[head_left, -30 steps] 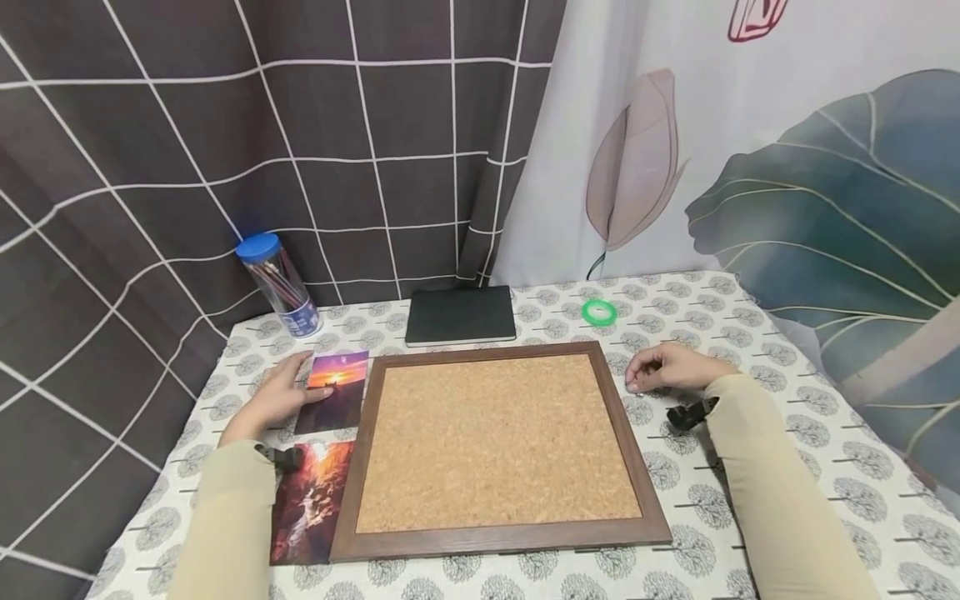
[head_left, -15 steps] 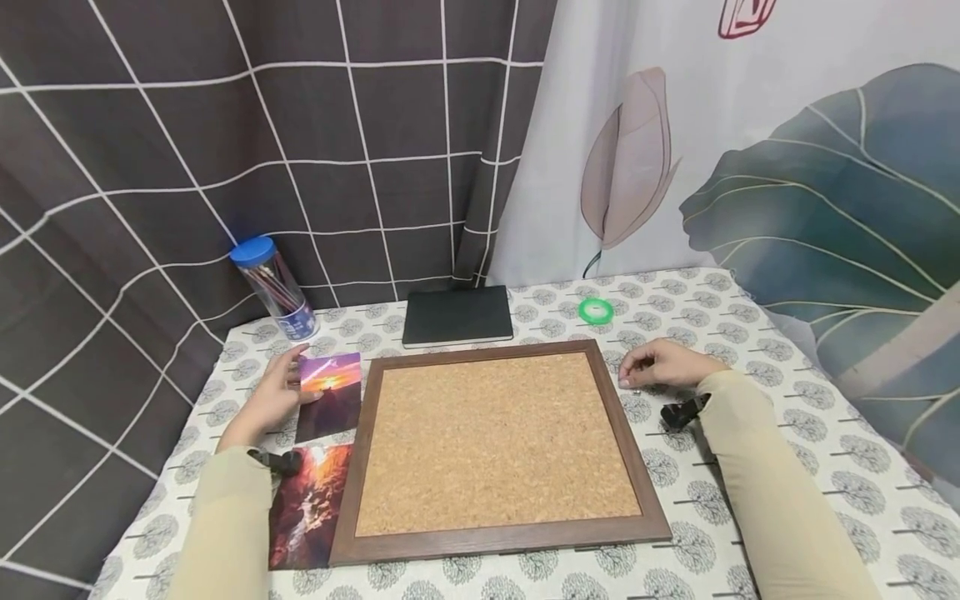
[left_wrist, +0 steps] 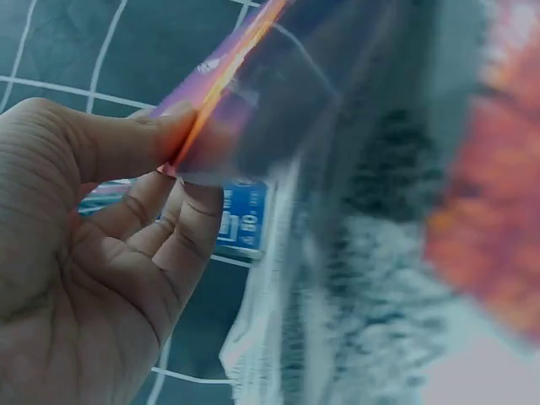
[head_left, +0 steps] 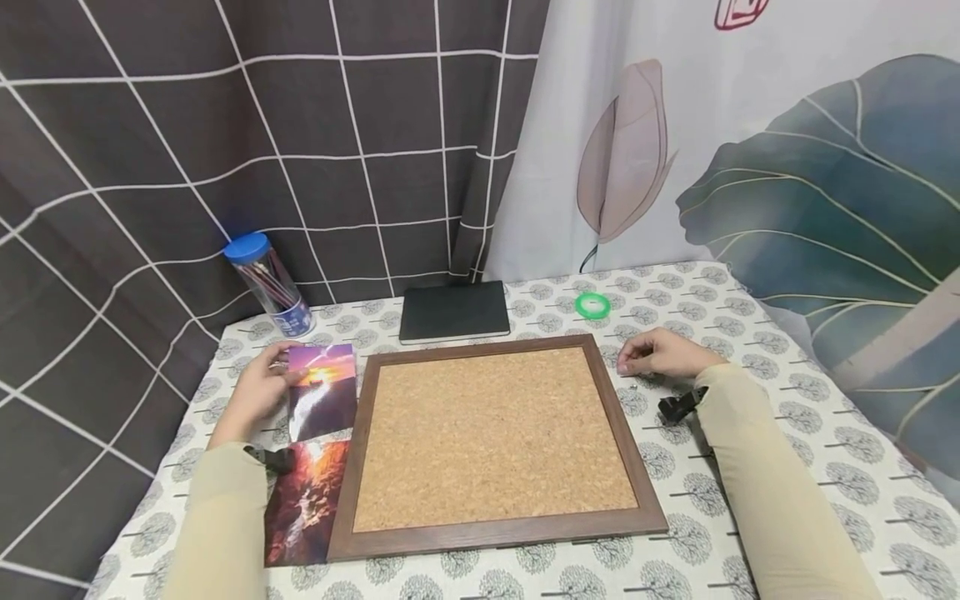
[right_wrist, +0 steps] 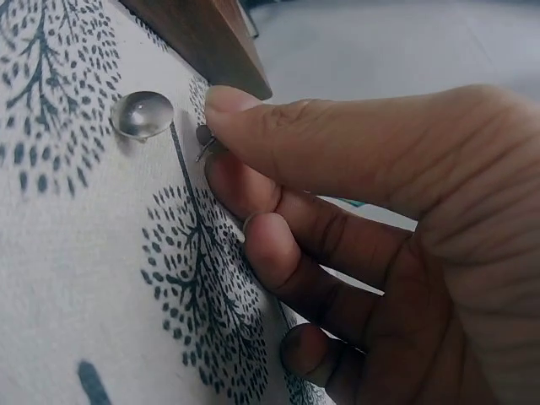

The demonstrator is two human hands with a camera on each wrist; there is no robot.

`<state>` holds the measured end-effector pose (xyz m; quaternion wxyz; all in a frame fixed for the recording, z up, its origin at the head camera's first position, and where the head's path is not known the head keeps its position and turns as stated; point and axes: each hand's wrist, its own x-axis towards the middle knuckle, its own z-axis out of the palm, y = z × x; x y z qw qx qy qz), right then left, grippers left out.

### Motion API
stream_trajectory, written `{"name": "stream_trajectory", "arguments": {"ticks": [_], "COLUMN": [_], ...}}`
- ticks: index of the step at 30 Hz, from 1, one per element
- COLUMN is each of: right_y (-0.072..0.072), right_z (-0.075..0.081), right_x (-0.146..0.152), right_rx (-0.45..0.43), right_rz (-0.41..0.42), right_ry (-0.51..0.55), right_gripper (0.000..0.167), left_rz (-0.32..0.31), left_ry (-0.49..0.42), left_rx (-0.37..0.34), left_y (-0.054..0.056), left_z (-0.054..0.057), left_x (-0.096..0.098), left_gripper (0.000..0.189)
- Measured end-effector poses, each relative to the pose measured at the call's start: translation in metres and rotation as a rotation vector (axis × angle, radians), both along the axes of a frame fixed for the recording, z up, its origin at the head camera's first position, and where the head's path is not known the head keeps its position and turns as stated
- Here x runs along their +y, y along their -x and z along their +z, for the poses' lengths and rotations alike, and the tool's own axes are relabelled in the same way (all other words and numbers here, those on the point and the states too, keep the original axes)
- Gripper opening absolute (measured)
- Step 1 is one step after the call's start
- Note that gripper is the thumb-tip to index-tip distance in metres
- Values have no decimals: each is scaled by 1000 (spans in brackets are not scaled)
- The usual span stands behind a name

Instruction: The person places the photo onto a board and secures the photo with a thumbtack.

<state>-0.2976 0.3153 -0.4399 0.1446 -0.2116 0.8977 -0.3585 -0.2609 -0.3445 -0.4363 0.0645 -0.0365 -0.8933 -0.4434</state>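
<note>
At the board's left, my left hand [head_left: 258,390] pinches a sunset photo print [head_left: 326,404] by its left edge. In the left wrist view the print [left_wrist: 270,110] is raised and tilted between thumb and fingers. A second print of a red rocky canyon [head_left: 307,504] lies just below it. Beside the right frame edge, my right hand [head_left: 666,354] pinches a small thumbtack [right_wrist: 203,137] between thumb and index finger, its thin metal pin showing. A clear domed tack [right_wrist: 143,115] lies on the cloth by the fingertips. The other right fingers are curled.
A cork board [head_left: 495,442] in a brown wooden frame lies in the middle of the patterned tablecloth [head_left: 705,492]. Behind it are a black notebook [head_left: 454,312], a green tape roll [head_left: 593,306] and a blue-lidded tube of pencils [head_left: 270,283]. Curtains hang behind the table.
My left hand has gone from resting on the sunset print to pinching its left edge, and the print has tilted up, catching glare. My right hand stays nearly where it was.
</note>
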Motion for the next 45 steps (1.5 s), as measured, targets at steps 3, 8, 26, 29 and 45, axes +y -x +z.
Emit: {"name": "stream_trajectory", "arguments": {"ticks": [3, 8, 26, 29, 45], "right_y": [0, 0, 1, 0, -4], "right_z": [2, 4, 5, 6, 11], "right_x": [0, 3, 3, 3, 4], "right_rx": [7, 13, 58, 46, -28], "right_rz": [-26, -29, -28, -27, 29], "right_ry": [-20, -35, -78, -75, -61], "right_gripper": [13, 15, 9, 10, 7], "left_rz": [5, 2, -21, -17, -166], "left_ry": [-26, -133, -168, -136, -201], "left_rx": [47, 72, 178, 180, 32], "left_y": [-1, -3, -11, -10, -12], "left_z": [10, 24, 48, 45, 54], "left_x": [0, 1, 11, 14, 54], "left_gripper": [45, 44, 36, 35, 41]}}
